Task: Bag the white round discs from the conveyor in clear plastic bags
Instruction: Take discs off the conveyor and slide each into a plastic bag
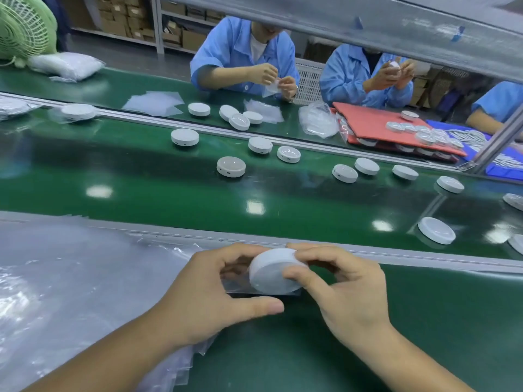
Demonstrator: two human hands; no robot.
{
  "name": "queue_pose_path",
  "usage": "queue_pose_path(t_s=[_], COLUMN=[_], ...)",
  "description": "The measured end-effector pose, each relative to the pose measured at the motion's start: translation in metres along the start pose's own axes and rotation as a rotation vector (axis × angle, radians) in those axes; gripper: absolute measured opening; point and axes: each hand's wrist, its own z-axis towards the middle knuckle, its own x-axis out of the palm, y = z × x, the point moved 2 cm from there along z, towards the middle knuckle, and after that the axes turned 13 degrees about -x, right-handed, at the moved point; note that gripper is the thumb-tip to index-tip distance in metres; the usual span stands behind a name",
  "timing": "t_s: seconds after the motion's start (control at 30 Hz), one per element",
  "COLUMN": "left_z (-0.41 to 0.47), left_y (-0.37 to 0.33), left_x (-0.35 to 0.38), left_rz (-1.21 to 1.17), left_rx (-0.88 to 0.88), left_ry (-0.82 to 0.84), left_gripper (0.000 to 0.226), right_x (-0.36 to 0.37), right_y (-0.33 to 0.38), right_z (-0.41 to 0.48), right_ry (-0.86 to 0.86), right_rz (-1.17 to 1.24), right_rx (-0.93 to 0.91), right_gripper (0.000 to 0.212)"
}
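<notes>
A white round disc (273,274) is tilted on edge just above the near green bench, partly inside the mouth of a clear plastic bag (240,288). My right hand (345,290) pinches the disc between thumb and fingers. My left hand (209,298) holds the bag, fingers curled round its far side and thumb under its lower edge. Several more white discs (231,166) lie scattered along the green conveyor belt (141,182) beyond the rail. A stack of clear bags (70,278) covers the bench to my left.
An aluminium rail (424,254) separates my bench from the belt. Across the belt sit two people in blue coats (226,52) handling discs, with bags, a red mat (373,123) and more discs on the far bench. A green fan (22,26) stands far left.
</notes>
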Motion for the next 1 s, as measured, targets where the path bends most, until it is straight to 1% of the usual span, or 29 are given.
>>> queue_pose_path(t_s=[0.03, 0.07, 0.1, 0.17, 0.23, 0.3, 0.33, 0.4, 0.47, 0.5, 0.53, 0.57, 0.6, 0.63, 0.67, 0.7, 0.73, 0.77, 0.8, 0.83, 0.87, 0.9, 0.93, 1.0], left_z=[0.000, 0.000, -0.001, -0.004, -0.005, -0.003, -0.002, 0.002, 0.005, 0.005, 0.005, 0.004, 0.004, 0.003, 0.003, 0.003, 0.003, 0.004, 0.005, 0.007, 0.008, 0.009, 0.010, 0.009], left_y=[-0.001, -0.001, -0.002, 0.000, 0.000, -0.001, -0.001, -0.001, -0.003, -0.003, -0.002, -0.001, -0.001, -0.001, 0.000, 0.001, 0.002, 0.005, 0.007, 0.009, 0.012, 0.014, 0.016, 0.021], left_x=[0.001, 0.002, 0.004, 0.007, 0.007, 0.004, 0.001, -0.003, -0.005, -0.006, -0.009, -0.013, -0.017, -0.020, -0.022, -0.023, -0.024, -0.025, -0.026, -0.027, -0.029, -0.032, -0.034, -0.038], left_rz=[0.043, 0.039, 0.006, -0.073, -0.137, -0.202, -0.231, -0.224, -0.139, -0.075, 0.050, 0.245, 0.472, 0.667, 0.808, 0.894, 0.943, 0.974, 1.006, 1.020, 1.012, 0.992, 0.973, 0.932], left_rx=[0.024, 0.040, 0.052, 0.063, 0.058, 0.056, 0.049, 0.021, 0.009, 0.010, 0.013, 0.042, 0.088, 0.130, 0.145, 0.126, 0.092, 0.053, 0.019, -0.001, -0.002, 0.000, 0.009, 0.032], left_ry=[-0.056, -0.105, -0.134, -0.168, -0.255, -0.372, -0.414, -0.412, -0.323, -0.298, -0.319, -0.368, -0.400, -0.395, -0.362, -0.318, -0.287, -0.269, -0.252, -0.239, -0.228, -0.206, -0.178, -0.121], left_gripper=[0.049, 0.048, 0.046, 0.040, 0.033, 0.022, 0.017, 0.012, 0.009, 0.012, 0.015, 0.018, 0.020, 0.020, 0.021, 0.022, 0.025, 0.028, 0.030, 0.031, 0.032, 0.034, 0.036, 0.042], right_x=[0.005, 0.008, 0.011, 0.015, 0.019, 0.024, 0.026, 0.031, 0.036, 0.039, 0.041, 0.044, 0.045, 0.046, 0.045, 0.042, 0.041, 0.039, 0.039, 0.039, 0.038, 0.034, 0.028, 0.002], right_y=[0.000, -0.001, -0.002, 0.000, 0.001, -0.002, -0.003, -0.008, -0.021, -0.031, -0.042, -0.056, -0.072, -0.091, -0.107, -0.125, -0.141, -0.156, -0.168, -0.177, -0.184, -0.188, -0.191, -0.198], right_z=[0.000, -0.001, 0.000, 0.004, 0.010, 0.014, 0.018, 0.026, 0.036, 0.043, 0.051, 0.059, 0.070, 0.083, 0.098, 0.113, 0.127, 0.138, 0.145, 0.148, 0.147, 0.145, 0.142, 0.132], right_ry=[-0.052, -0.075, -0.067, 0.035, 0.212, 0.355, 0.392, 0.387, 0.428, 0.466, 0.480, 0.459, 0.403, 0.308, 0.200, 0.095, 0.020, 0.005, 0.078, 0.211, 0.345, 0.439, 0.485, 0.514], right_rz=[0.115, 0.199, 0.246, 0.247, 0.213, 0.273, 0.307, 0.253, 0.033, -0.055, -0.113, -0.139, -0.160, -0.184, -0.200, -0.182, -0.116, -0.044, -0.041, -0.112, -0.224, -0.350, -0.465, -0.731], right_rx=[0.115, 0.187, 0.216, 0.208, 0.202, 0.281, 0.321, 0.339, 0.223, 0.185, 0.180, 0.208, 0.275, 0.358, 0.450, 0.551, 0.654, 0.745, 0.799, 0.804, 0.769, 0.702, 0.627, 0.520], right_gripper=[0.022, 0.022, 0.022, 0.026, 0.031, 0.038, 0.036, 0.018, 0.035, 0.042, 0.044, 0.046, 0.047, 0.047, 0.045, 0.041, 0.036, 0.031, 0.030, 0.032, 0.033, 0.032, 0.032, 0.036])
